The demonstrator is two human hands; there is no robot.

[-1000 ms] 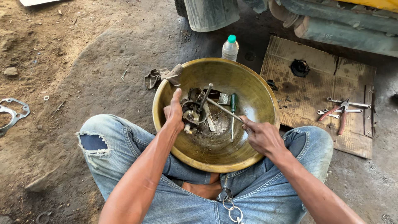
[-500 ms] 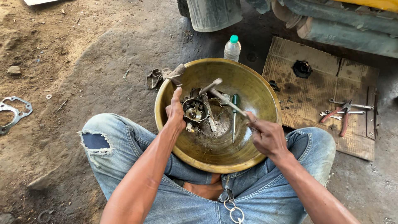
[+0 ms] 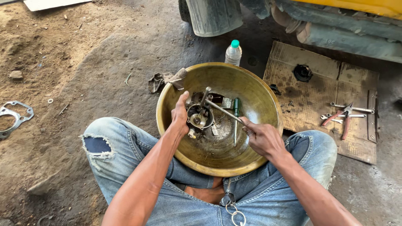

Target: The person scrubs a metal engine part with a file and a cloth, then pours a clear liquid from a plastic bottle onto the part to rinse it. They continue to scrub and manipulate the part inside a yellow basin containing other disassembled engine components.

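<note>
Resting low inside the brass bowl (image 3: pixel 268 109), the round metal part (image 3: pixel 199 117) is gripped by the left hand (image 3: pixel 181 115); the right hand (image 3: pixel 261 136) grasps a long wrench (image 3: pixel 222 111) — seemingly engaging it. Bowl walls hem both; a green-handled screwdriver (image 3: pixel 236 115) lies alongside — bottle (image 3: pixel 233 52), rag (image 3: pixel 167 79) and pliers (image 3: pixel 345 119) sit outside.

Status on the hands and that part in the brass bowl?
Left hand gripping round metal part in brass bowl. Right hand holding long wrench on it. Green-handled screwdriver loose alongside.

Roadside vehicle repair spot: dirt ground (image 3: pixel 63 50), pliers (image 3: pixel 340 118) on cardboard (image 3: pixel 310 94), gasket (image 3: pixel 12 117).
</note>
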